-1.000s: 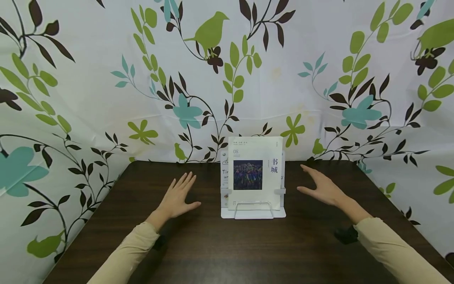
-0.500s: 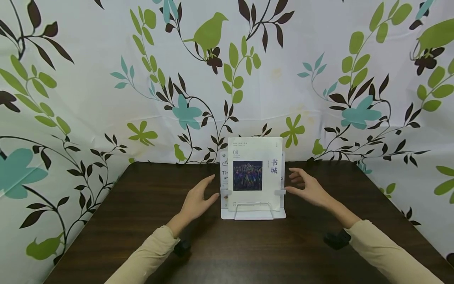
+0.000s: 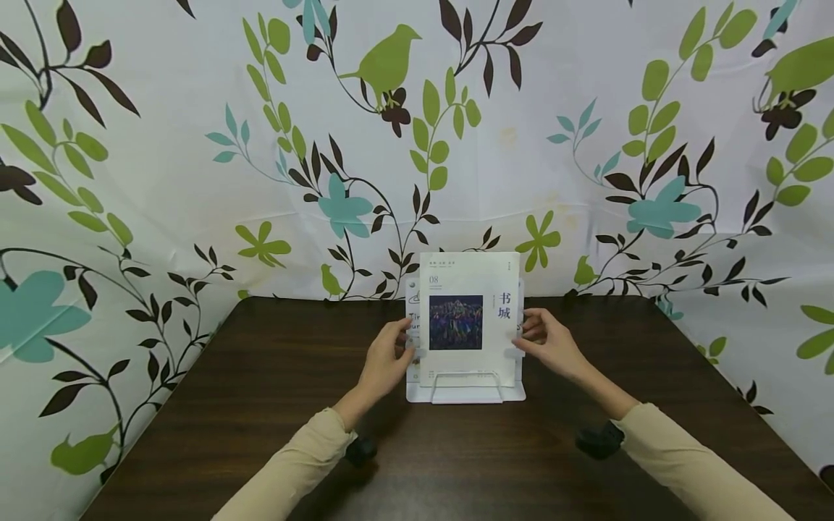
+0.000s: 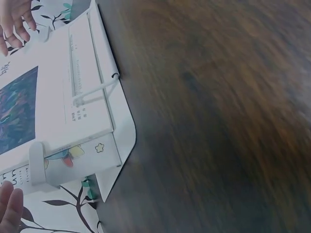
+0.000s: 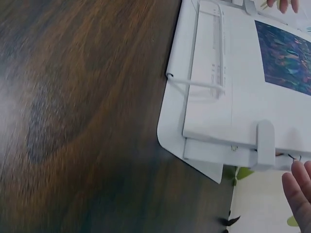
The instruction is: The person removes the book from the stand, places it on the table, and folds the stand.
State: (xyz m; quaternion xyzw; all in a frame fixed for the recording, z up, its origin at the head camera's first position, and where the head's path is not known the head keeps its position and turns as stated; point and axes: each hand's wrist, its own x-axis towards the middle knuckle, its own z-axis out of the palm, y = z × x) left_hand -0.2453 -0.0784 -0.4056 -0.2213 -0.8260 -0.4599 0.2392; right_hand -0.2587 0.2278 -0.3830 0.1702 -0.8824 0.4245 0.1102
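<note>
An upright white book stand [image 3: 465,394] holds a white-covered book [image 3: 465,362] with a dark square picture, and another illustrated book [image 4: 77,158] shows behind it. A wire bracket [image 4: 95,92] crosses the front book's lower part. Side clips [image 4: 36,162] hold the pages' edges. My left hand [image 3: 383,369] is at the left edge, thumb and bent fingers spread around it. My right hand [image 3: 557,347] is at the right edge, its thumb over the right clip [image 5: 265,143] in the head view. Whether the fingertips touch is unclear; the wrist views show no closed grip.
The stand is on a dark brown wooden table [image 3: 456,456], near its far edge. Behind hangs a white cloth [image 3: 489,159] printed with leaves and birds. Black wrist devices [image 3: 599,440] hang under both beige sleeves [image 3: 691,456].
Both hands have moved inward from the sides to the stand's two edges, their fingers bending more. The stand and books have stayed in place.
</note>
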